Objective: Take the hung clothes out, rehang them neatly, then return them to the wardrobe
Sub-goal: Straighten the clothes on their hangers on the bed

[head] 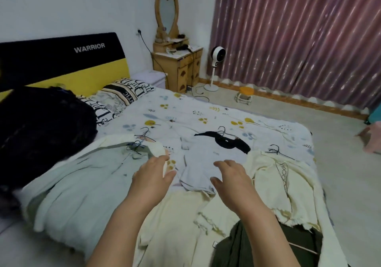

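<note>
Several garments lie spread on the bed [206, 109], each with a thin wire hanger. A pale lilac top with a black collar [201, 163] lies in the middle, its hanger [223, 131] at the neck. My left hand [153, 175] hovers open just left of it, fingers relaxed. My right hand [229, 175] hovers open over its lower right edge. A light green cardigan [82, 176] lies to the left, a cream knit top [278, 176] to the right, and a cream garment [177, 221] below my arms. A dark olive garment [247, 246] lies nearest me.
A large black garment pile [41, 126] sits at the bed's left by the pillows [125, 91]. A wooden dressing table with a heart mirror [177, 60], a standing fan [216, 68] and a small orange stool [245, 94] stand beyond, before pink curtains [299, 35].
</note>
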Tool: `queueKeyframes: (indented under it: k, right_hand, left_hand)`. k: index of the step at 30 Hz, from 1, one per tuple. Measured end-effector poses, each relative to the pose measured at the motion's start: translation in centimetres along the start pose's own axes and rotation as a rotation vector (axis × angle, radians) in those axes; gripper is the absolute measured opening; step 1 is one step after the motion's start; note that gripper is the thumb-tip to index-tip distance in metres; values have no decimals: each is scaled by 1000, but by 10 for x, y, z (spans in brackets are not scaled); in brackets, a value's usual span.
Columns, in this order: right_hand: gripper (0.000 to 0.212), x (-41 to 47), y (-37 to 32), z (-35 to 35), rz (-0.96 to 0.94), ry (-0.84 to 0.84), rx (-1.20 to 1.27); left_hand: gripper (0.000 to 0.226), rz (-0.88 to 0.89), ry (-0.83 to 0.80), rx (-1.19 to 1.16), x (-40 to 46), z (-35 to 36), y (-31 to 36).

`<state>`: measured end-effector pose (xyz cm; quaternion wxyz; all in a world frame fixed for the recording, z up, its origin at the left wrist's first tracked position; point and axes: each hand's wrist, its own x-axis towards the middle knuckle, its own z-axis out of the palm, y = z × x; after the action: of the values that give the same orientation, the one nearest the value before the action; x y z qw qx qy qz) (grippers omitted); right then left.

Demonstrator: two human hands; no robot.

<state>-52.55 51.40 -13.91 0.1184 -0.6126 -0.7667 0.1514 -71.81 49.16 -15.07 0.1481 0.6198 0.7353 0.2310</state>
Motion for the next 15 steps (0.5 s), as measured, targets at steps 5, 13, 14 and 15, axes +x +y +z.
queueKeyframes:
  k: [5,13,14,15]
  right_hand:
    - [46,-3,-36,15,-116,-42,30]
    - [45,2,-105,53,-241,-151,26]
    - [45,5,-114,59,-247,-162,16]
    - [45,9,-124,64,-251,-171,7]
  left_hand:
    - [47,-158,36,18,-39,-14,-31]
    - [49,-336,78,34,-70,-42,-104]
    - [49,-348,82,32,-69,-47,-113]
    - [49,-356,83,28,-67,-51,-124]
